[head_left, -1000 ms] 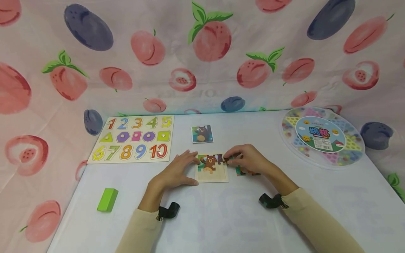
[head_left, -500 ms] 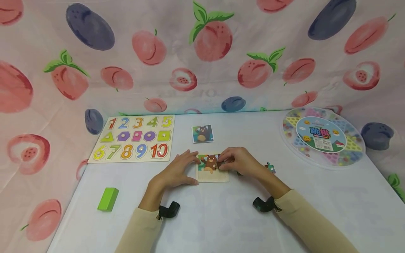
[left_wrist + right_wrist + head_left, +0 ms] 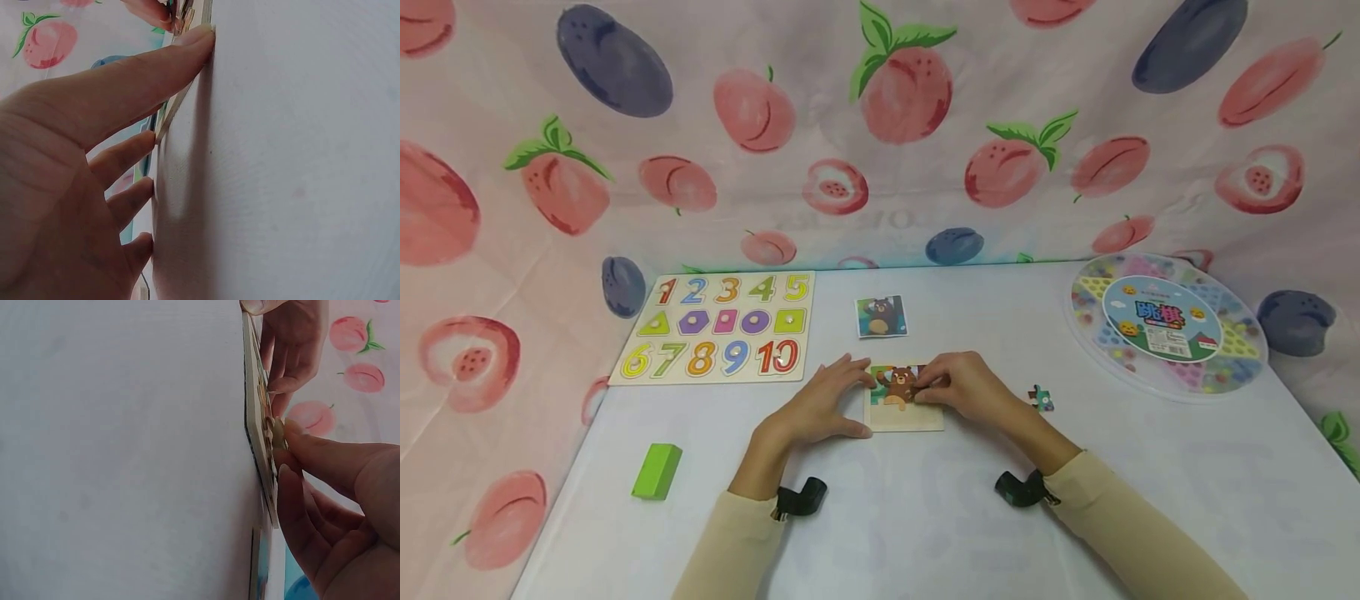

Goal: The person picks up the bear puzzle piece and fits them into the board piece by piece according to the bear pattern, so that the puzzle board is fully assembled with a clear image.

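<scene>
A small wooden jigsaw board lies mid-table, its upper part filled with a brown bear picture and its lower strip bare wood. My left hand steadies the board's left edge with thumb and forefinger spread, touching two corners; its fingers look fairly straight in the left wrist view. Over the board's right side, my right hand pinches a puzzle piece between thumb and finger. In the head view that piece is mostly covered by the fingers. A loose puzzle piece shows beyond the right wrist.
Behind the board lies a bear picture card. A number-and-shape board is at back left, a green block at front left. A round clear game box occupies the back right, near the fruit-print curtain.
My right hand has moved left with the piece, from beside the board to over its right side. The loose piece past the wrist has come into sight. My left hand stays put.
</scene>
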Demonstrator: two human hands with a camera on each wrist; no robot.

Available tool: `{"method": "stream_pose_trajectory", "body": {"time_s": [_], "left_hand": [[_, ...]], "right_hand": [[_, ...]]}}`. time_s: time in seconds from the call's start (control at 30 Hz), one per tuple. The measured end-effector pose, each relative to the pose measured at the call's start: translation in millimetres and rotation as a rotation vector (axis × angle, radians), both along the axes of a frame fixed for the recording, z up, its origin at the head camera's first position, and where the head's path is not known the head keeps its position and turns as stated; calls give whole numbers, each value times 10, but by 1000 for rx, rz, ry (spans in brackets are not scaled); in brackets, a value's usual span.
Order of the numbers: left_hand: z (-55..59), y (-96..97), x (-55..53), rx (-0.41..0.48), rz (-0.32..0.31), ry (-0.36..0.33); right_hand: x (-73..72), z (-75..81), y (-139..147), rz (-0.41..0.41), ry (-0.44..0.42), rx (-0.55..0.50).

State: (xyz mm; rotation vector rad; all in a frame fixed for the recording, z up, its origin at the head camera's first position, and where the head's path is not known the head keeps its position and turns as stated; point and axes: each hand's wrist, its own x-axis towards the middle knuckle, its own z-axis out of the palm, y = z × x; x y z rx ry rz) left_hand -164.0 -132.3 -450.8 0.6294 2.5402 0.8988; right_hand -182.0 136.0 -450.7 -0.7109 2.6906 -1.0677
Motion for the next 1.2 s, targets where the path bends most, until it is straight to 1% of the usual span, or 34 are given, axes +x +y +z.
{"method": "stream_pose_trajectory", "body": {"time_s": [0.23, 0.43, 0.63, 0.77, 0.9, 1.03, 1.2], "left_hand": [[-15, -4, -8, -1, -3, 10], [-18, -7, -11, 0, -5, 11], [-20, -9, -13, -2, -5, 11], [-22, -3, -12, -4, -2, 11], [-23, -4, -9, -2, 0, 9], [-20, -5, -10, 1, -2, 9], [-18, -4, -14, -6, -1, 9]], "right_hand": [[2, -14, 5, -18, 28, 14], [-3, -19, -4, -36, 22, 19], [-5, 10, -40, -67, -12, 86], [-28, 23, -50, -68, -21, 133], [-49, 36, -46, -62, -7, 188], [-58, 51, -37, -58, 29, 233], [-82, 48, -28, -47, 32, 250]]}}
